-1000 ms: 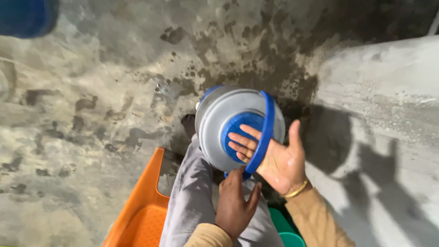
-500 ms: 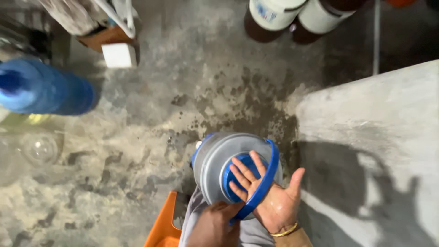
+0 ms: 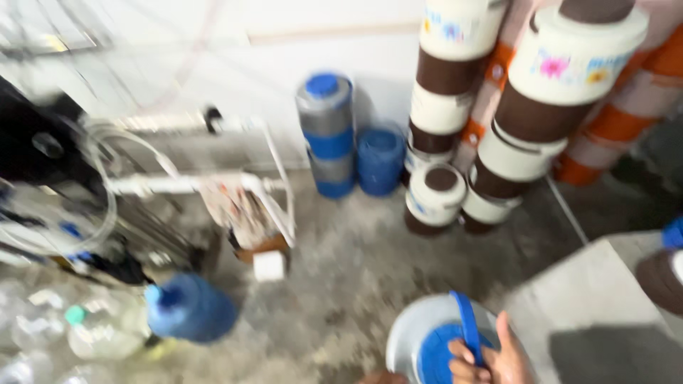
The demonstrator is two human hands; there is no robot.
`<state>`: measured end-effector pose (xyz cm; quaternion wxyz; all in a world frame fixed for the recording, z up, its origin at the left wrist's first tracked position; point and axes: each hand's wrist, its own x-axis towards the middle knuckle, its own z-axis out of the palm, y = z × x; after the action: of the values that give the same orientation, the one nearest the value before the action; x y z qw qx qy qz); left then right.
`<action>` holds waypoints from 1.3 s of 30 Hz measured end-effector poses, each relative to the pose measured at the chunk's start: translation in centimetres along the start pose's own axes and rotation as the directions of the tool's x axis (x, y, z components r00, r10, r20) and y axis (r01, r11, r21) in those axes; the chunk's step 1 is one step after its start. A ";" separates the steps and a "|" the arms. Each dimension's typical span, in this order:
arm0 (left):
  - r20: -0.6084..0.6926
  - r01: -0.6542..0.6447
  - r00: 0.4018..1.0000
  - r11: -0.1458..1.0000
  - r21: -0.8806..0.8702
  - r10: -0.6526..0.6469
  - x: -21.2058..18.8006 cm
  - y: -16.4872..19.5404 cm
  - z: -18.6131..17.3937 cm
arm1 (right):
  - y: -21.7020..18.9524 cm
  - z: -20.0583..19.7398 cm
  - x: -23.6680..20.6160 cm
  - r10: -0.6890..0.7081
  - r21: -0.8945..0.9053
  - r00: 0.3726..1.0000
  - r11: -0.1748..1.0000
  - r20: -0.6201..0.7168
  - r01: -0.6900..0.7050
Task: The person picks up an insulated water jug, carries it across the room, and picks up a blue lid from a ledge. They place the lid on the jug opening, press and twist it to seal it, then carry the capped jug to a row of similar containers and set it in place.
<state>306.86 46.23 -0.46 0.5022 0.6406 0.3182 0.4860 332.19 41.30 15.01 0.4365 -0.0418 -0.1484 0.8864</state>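
- Your right hand [image 3: 491,359] sits at the bottom edge of the view, fingers curled tight around the blue handle [image 3: 466,327] of the grey water cooler jug [image 3: 427,334], thumb sticking up; the handle stands upright in your grip.
- Your left hand [image 3: 380,377] barely shows as a sliver just to the left of the right one, under the jug's rim; you cannot tell whether it is spread or closed.
- Up and to the right of your hand, well apart, leaning stacks of brown-and-white cooler jugs [image 3: 541,107] fill the far corner, with orange-banded ones behind them.
- Just right of your hand lies a pale concrete slab [image 3: 590,299], raised above the wet grey floor [image 3: 341,284].
- Far up and left of your hand stands a white pipe frame [image 3: 213,181] with clear hoses looped about it, all blurred.
- Straight up from your hand, against the wall, two grey-and-blue jugs are stacked [image 3: 326,135], with a blue tub [image 3: 380,160] just beside them.
- Left of your hand, near the floor's lower edge, a large blue water bottle [image 3: 192,309] lies tilted, with clear bottles [image 3: 99,331] beside it.
- Between the frame and your hand, a small white block [image 3: 269,265] rests on the floor.
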 end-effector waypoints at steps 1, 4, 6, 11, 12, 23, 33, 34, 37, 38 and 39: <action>0.083 0.181 0.979 0.980 0.084 -0.188 1.7 0.5 -1.0 | -0.7 0.4 0.5 0.033 -0.040 0.999 0.999 0.022 -0.032; 0.130 0.229 0.958 0.953 0.196 -0.257 3.7 3.4 -2.0 | -2.3 2.8 1.6 0.072 -0.109 0.991 0.990 -0.110 -0.084; 0.133 0.194 0.964 0.950 0.245 -0.231 3.0 5.0 -1.7 | -2.7 5.2 2.0 0.055 -0.044 0.920 0.996 -0.389 -0.079; 0.124 0.177 0.964 0.912 0.370 -0.237 1.6 3.8 -4.4 | -3.4 11.4 5.4 -0.145 -0.215 0.642 0.976 -0.753 -0.031; 0.121 0.222 0.954 0.917 0.330 -0.274 1.2 3.1 -5.3 | -4.0 12.4 6.0 -0.192 -0.260 0.583 0.965 -0.789 -0.034; -0.273 0.451 0.875 0.879 0.158 -0.400 1.9 6.6 -6.6 | -8.7 12.5 9.5 -0.111 -0.176 0.800 0.984 -0.590 0.007; -0.362 0.351 0.897 0.906 0.236 -0.253 15.1 14.8 1.2 | -17.1 8.2 10.9 0.018 -0.074 0.806 0.994 -0.591 -0.077; -0.363 0.382 0.892 0.880 0.284 -0.270 16.0 15.0 1.8 | -17.8 7.7 11.0 0.038 -0.058 0.801 0.994 -0.597 -0.091; -0.411 0.451 0.861 0.823 0.345 -0.299 17.9 15.6 3.2 | -20.7 5.7 11.2 0.044 -0.056 0.800 0.994 -0.598 -0.096; -0.435 0.467 0.849 0.812 0.350 -0.301 18.5 15.5 3.7 | -21.8 4.8 11.4 0.047 -0.049 0.801 0.994 -0.597 -0.095; -0.440 0.468 0.847 0.810 0.354 -0.297 19.0 15.4 4.2 | -22.7 4.0 11.5 0.054 -0.039 0.798 0.995 -0.600 -0.097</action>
<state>315.76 57.34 19.92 0.3614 0.5582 0.6332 0.3960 341.59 62.47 26.23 0.4237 -0.3396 -0.0313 0.8391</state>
